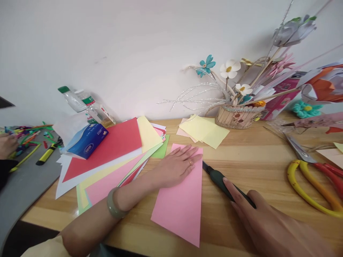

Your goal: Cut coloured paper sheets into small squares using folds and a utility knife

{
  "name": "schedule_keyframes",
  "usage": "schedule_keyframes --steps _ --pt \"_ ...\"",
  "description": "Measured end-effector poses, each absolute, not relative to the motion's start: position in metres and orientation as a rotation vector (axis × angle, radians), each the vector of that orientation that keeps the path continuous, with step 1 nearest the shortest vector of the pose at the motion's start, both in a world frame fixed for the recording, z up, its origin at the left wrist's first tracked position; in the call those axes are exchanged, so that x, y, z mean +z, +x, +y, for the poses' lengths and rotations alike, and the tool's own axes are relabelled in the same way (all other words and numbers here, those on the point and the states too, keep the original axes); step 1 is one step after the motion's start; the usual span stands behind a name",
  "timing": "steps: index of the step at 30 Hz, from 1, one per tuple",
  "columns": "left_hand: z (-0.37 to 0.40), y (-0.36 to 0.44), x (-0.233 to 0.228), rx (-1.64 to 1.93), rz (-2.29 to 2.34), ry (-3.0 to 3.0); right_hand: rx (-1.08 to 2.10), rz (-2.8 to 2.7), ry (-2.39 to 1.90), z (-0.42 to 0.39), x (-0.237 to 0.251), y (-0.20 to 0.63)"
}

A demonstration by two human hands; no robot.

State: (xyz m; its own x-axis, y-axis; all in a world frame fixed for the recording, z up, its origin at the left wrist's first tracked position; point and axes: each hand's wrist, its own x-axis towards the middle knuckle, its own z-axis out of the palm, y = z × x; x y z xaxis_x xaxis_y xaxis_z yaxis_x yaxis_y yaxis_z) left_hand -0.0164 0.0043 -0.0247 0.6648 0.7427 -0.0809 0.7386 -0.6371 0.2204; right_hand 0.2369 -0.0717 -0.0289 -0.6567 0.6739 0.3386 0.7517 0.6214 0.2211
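Note:
A sheet of pink paper (179,207) lies on the wooden table, folded or cut to a long narrow shape. My left hand (177,166) rests flat on its upper part, fingers stretched toward the right edge. My right hand (257,214) is closed around the handle of a dark green craft knife (221,182), index finger along the top. The knife's tip is close beside the paper's right edge; whether it touches cannot be seen. Left of the pink sheet is a fanned pile of coloured paper (115,142), partly behind my left forearm.
Yellow paper pieces (207,130) lie behind the pink sheet. A flower basket (235,116) stands against the wall. Yellow-handled scissors (297,171) are at right, a blue tissue pack (88,141) and bottles (89,103) at left. Another person's hand (8,144) is at far left.

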Motion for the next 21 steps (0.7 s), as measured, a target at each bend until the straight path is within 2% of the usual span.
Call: schedule_keyframes --steps 21 --pt "0.004 -0.016 -0.026 0.057 1.198 2.63 -0.607 -2.602 -1.216 -0.061 -0.023 0.23"
